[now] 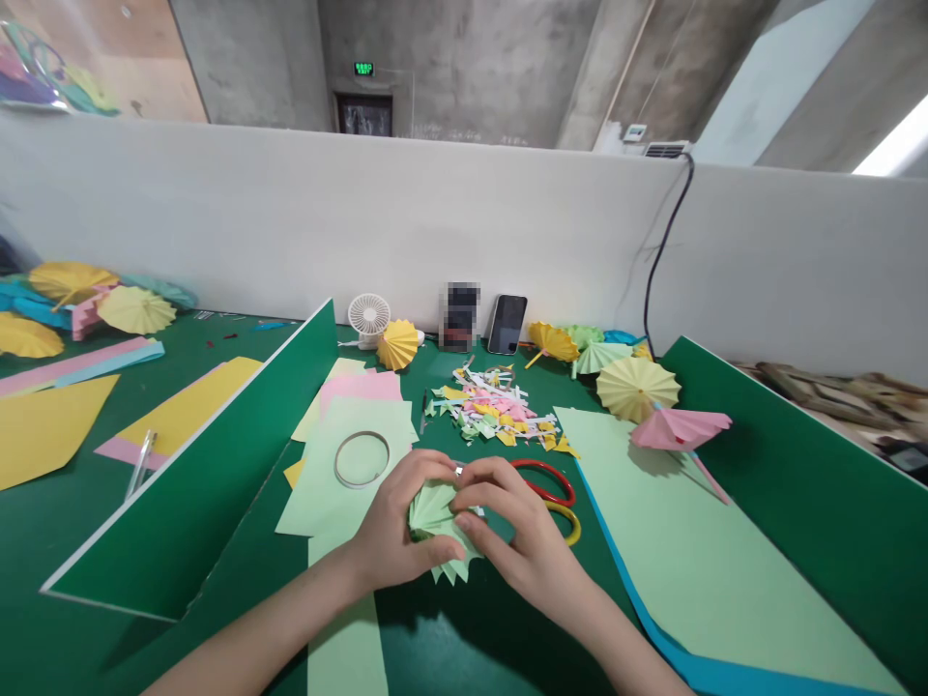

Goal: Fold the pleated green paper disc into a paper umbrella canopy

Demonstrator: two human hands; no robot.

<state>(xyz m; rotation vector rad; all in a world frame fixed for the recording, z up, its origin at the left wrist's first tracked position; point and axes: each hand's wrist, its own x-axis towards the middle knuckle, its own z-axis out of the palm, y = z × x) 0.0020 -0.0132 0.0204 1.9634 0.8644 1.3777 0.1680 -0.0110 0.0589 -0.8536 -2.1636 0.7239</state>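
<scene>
A pleated light green paper fan (436, 510), partly unfolded, is held between my two hands above the green table. My left hand (395, 522) wraps round its left side, thumb across the front. From the right, the curled fingers of my right hand (511, 522) press on the folds. Some of the paper is hidden behind the fingers. Just beyond my right hand lie scissors with red and yellow handles (569, 522), their blades mostly covered. A roll of clear tape (362, 459) rests on light green sheets (308, 503) left of my hands.
Colourful paper scraps (500, 406) lie in a heap ahead. Paper umbrellas, including a pink one (681, 428) and a pale yellow one (638, 387), stand at right beside large green sheets (674, 541). Low green dividers (217, 464) flank the workspace. A small fan (369, 315) and a phone (507, 324) stand behind.
</scene>
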